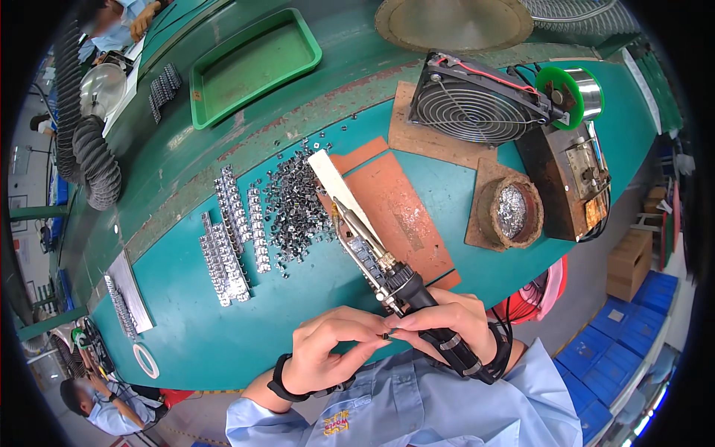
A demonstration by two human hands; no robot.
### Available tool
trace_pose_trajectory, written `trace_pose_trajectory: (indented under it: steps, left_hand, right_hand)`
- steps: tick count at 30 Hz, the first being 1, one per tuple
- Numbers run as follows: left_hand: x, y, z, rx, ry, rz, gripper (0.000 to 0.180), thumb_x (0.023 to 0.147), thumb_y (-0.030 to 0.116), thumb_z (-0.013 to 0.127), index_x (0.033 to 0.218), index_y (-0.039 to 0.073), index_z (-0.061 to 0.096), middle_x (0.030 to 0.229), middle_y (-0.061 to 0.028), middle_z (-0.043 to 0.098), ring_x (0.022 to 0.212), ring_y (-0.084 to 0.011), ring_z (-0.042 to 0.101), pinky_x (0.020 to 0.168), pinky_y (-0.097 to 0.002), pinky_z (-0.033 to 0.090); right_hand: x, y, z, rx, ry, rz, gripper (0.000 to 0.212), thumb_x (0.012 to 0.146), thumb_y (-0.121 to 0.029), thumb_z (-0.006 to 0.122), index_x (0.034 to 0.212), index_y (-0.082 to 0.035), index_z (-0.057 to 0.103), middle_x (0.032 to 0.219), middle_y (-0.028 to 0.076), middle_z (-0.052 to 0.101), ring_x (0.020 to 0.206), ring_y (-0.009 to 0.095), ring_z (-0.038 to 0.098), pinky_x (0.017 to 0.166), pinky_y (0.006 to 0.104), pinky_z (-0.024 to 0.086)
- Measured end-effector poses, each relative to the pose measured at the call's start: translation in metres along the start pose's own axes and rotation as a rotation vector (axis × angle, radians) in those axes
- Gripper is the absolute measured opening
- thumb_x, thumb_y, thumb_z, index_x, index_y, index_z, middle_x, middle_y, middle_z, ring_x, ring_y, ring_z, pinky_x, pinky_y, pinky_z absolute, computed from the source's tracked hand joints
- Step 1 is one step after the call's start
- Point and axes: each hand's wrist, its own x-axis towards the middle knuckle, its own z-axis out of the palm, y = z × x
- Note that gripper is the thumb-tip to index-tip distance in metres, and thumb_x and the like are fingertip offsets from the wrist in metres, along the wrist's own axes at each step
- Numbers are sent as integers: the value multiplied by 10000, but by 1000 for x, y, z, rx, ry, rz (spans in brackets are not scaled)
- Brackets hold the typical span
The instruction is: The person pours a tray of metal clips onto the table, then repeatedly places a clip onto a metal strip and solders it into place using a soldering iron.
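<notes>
My right hand [462,320] is wrapped round a black-handled soldering iron [414,292], its metal tip slanting up and left above a white strip [339,186] on a brown board [398,197]. A thin metal tube runs alongside the iron's barrel. Close against it, my left hand [331,346] pinches a tiny dark part [386,336] between thumb and forefinger. The fingertips of both hands meet around that part, so most of it is hidden. Left of the board lies a heap of small metal-and-black components [294,205]. A short row of bluish components [365,255] shows beside the iron.
Rows of joined components [223,257] lie left of the heap. Behind the board stand a black fan [477,108], a green-flanged solder wire spool [590,93] and a metal box [547,175]. A round pot [488,212] holds silvery scraps. A green tray [195,93] sits far left; other people work beyond.
</notes>
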Motion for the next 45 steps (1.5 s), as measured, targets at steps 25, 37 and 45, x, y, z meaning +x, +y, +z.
trace_pose_trajectory:
  steps: [25, 37, 45]
  left_hand:
    - [5, 3, 0, 134, -27, -132, 145, 747, -22, 643, 879, -9, 587, 812, -116, 614, 696, -218, 606, 603, -281, 479]
    - [9, -18, -13, -19, 74, -311, 45, 832, 43, 567, 850, 6, 550, 786, -70, 593, 703, -150, 574, 650, -258, 455]
    - [18, -33, -19, -344, 172, -614, 62, 906, 97, 475, 898, 37, 491, 775, -19, 555, 730, -99, 544, 704, -255, 458]
  right_hand:
    - [4, 4, 4, -218, 57, -98, 371, 636, 37, 734, 938, -82, 555, 752, 111, 625, 613, 216, 606, 522, 278, 463]
    - [0, -1, -12, -257, 12, 10, 369, 672, -8, 715, 980, -69, 522, 782, 124, 634, 702, 229, 604, 610, 303, 475]
    - [-27, 11, -38, -282, 100, -101, 506, 674, -142, 735, 1101, -58, 477, 754, 67, 628, 669, 221, 590, 767, 393, 376]
